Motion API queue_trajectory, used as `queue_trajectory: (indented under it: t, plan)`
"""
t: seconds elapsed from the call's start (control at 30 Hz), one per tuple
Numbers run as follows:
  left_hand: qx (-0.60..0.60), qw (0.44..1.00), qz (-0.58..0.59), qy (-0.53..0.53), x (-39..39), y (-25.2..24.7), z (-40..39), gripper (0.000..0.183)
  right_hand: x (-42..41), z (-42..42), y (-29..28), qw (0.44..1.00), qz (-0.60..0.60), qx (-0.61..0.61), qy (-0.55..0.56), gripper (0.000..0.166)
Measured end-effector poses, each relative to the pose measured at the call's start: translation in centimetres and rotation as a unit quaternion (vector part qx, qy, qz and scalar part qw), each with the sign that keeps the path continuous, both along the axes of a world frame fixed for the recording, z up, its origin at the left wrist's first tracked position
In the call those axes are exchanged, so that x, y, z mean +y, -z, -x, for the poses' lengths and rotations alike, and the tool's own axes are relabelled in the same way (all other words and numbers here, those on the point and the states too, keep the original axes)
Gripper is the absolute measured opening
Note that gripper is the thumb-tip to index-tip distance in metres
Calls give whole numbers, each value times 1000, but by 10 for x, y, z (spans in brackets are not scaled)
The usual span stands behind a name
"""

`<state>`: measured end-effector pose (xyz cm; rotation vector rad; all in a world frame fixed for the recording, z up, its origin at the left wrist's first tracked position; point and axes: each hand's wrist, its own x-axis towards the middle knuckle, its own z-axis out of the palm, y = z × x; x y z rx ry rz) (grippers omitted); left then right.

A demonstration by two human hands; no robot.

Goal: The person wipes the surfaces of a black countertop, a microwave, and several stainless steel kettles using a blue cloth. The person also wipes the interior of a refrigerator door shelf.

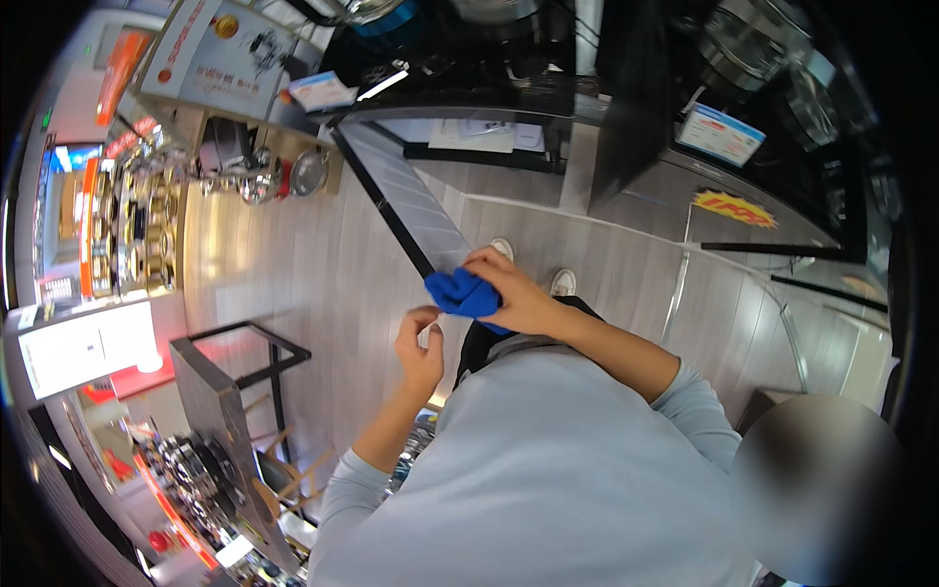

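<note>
A crumpled blue cloth point(463, 293) is gripped in my right hand point(522, 295), in front of my waist. It lies against the free end of a swung-out cabinet door point(411, 191) with a grey panel and a black edge. To the left of the cloth is my left hand point(419, 357), its fingers loosely curled, thumb and index finger apart and nothing between them. The index fingertip is close to the cloth; whether it touches is unclear.
Behind the door stands a cabinet with a black top point(455, 81) and papers point(473, 136) inside. A second counter at the right carries a price card point(721, 134) and glass-lidded pots point(748, 44). A table point(220, 389) with a black metal frame stands at the left. Shelves of cookware point(139, 227) lie beyond.
</note>
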<state>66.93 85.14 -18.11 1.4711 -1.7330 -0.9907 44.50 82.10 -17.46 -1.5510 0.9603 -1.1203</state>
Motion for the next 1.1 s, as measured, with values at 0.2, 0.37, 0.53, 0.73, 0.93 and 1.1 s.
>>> queue_trajectory:
  t: [0.2,0.37,0.53,0.73,0.93,1.1]
  plan:
    - [163,971,-102,-143,24,18,-3,52,-21,-55,-19,982,91,97,-135,44]
    - [152,948,-76,-268,10,10,-18,57,-64,-107,-25,971,121,156,-135,40]
    - [127,938,-79,-313,-2,1,-53,60,-131,-146,-24,959,160,227,-54,36]
    - [135,935,-57,-325,-17,10,-106,56,-194,-169,-26,952,164,257,-28,32]
    - [164,927,-31,-335,-40,11,-151,56,-252,-172,-11,931,144,278,188,46]
    - [219,918,-40,-329,-59,15,-180,53,-257,-201,52,950,40,111,288,47]
